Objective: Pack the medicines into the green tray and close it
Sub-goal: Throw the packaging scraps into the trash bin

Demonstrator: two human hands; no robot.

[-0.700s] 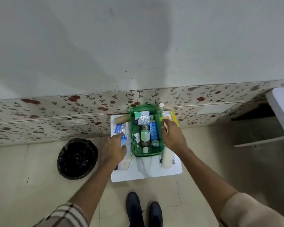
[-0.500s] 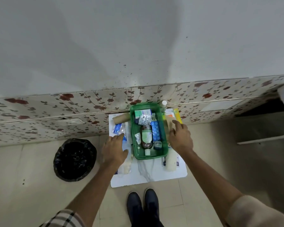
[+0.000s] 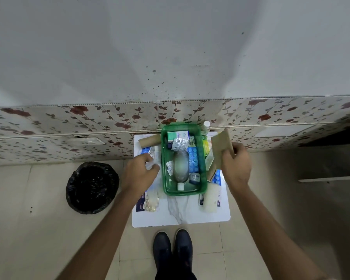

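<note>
The green tray (image 3: 204,179) sits on a small white marbled table (image 3: 180,217) against the wall. Inside lie a clear bottle (image 3: 181,168), a blue blister strip (image 3: 194,160), silver blister packs (image 3: 179,144), a green-white box (image 3: 178,136) and a small jar (image 3: 194,177). My right hand (image 3: 235,164) is shut on a tan flat packet (image 3: 220,147), lifted just right of the tray. My left hand (image 3: 139,172) rests left of the tray, fingers curled over a clear plastic-wrapped item (image 3: 153,165).
A cardboard tube (image 3: 150,141) and a white bottle (image 3: 206,125) stand near the wall. More packets and a pale bottle (image 3: 210,199) lie right of the tray, a bag of pills (image 3: 151,203) left. A black-lined bin (image 3: 92,187) stands on the floor at left. My shoes (image 3: 172,249) are below.
My right hand has picked up the tan packet from the table's right side and raised it. My left hand has slid slightly toward the tray over the plastic-wrapped item.
</note>
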